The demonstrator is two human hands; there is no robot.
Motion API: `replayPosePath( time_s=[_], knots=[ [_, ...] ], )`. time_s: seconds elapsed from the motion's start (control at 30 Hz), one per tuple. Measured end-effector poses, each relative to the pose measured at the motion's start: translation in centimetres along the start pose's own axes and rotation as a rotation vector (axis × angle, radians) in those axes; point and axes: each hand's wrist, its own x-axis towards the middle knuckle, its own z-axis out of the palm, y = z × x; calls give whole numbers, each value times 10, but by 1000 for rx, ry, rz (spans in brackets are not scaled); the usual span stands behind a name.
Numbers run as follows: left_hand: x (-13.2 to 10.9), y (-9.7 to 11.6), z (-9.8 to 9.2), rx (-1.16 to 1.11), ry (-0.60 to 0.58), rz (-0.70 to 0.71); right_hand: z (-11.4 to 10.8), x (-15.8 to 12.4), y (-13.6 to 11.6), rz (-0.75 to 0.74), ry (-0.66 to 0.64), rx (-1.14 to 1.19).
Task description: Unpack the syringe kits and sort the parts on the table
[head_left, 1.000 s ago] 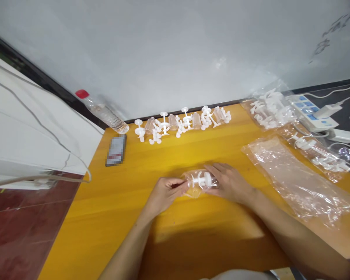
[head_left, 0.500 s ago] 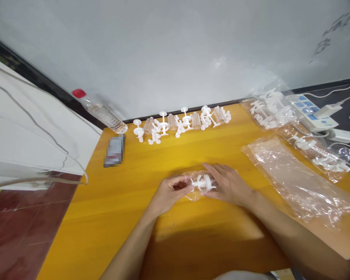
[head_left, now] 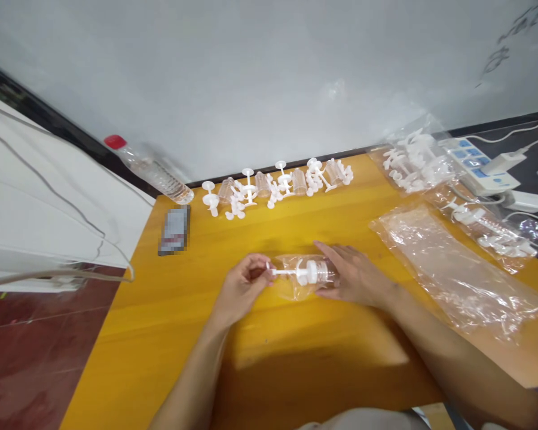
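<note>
Over the middle of the yellow table, my left hand (head_left: 242,286) pinches the outer end of a white plunger (head_left: 287,272). Its rod stretches rightward to a white cap on a clear ribbed barrel (head_left: 325,272), like a large syringe. My right hand (head_left: 358,278) wraps round the barrel's far end, thumb and fingers on opposite sides. Clear plastic film (head_left: 291,291) lies around the rod and barrel; whether it encloses them I cannot tell. At the back, several similar white plungers (head_left: 248,186), clear barrels (head_left: 299,182) and small white nozzle-like pieces (head_left: 235,209) stand or lie in a row.
A red-capped bottle (head_left: 155,176) leans at the back left, above a phone (head_left: 174,230). On the right lie a flat clear bag (head_left: 457,269) and filled bags of white parts (head_left: 419,161). A power strip (head_left: 477,167) with cables sits behind them, beside the whiteboard (head_left: 269,77).
My left hand has moved left with the plunger's end, and more of the rod now shows outside the barrel. My right hand stays round the barrel. The view has shifted slightly.
</note>
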Motion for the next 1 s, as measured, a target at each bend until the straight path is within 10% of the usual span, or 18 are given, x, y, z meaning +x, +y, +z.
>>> replayPosePath(
  time_s=[0.3, 0.63, 0.8, 1.0],
  knots=[
    [-5, 12, -38, -128, 476, 62, -3, -4, 10, 109, -3, 278],
    [-31, 76, -82, -82, 1014, 431, -26, -5, 17, 111, -40, 412],
    [-12, 62, -84, -298, 919, 258, -52, -10, 18, 37, -132, 183],
    [21, 43, -30, -405, 640, 139, -60, 21, -20, 313, 133, 338]
  ],
)
